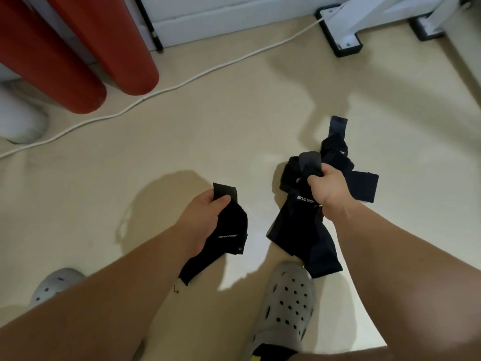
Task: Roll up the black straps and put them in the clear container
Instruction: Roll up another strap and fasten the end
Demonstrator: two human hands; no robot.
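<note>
Black straps [322, 230] (one per grip)

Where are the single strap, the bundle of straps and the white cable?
single strap [231, 230]: head view, on its middle by the white logo.
bundle of straps [299, 225]: head view, on the hanging part below the logo.
white cable [166, 88]: head view, mid-run on the floor.

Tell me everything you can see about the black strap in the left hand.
The single black strap looks like soft, matte fabric, flat and wide, with small white lettering printed near its middle. The left hand grips it near its top end, thumb pressed over it, leaving a short tab sticking up above the fingers. The rest hangs loosely down, bending toward the forearm, ending in a slightly frayed edge with a loose thread. It is unrolled, held in the air above the floor, apart from the bundle in the right hand.
</note>
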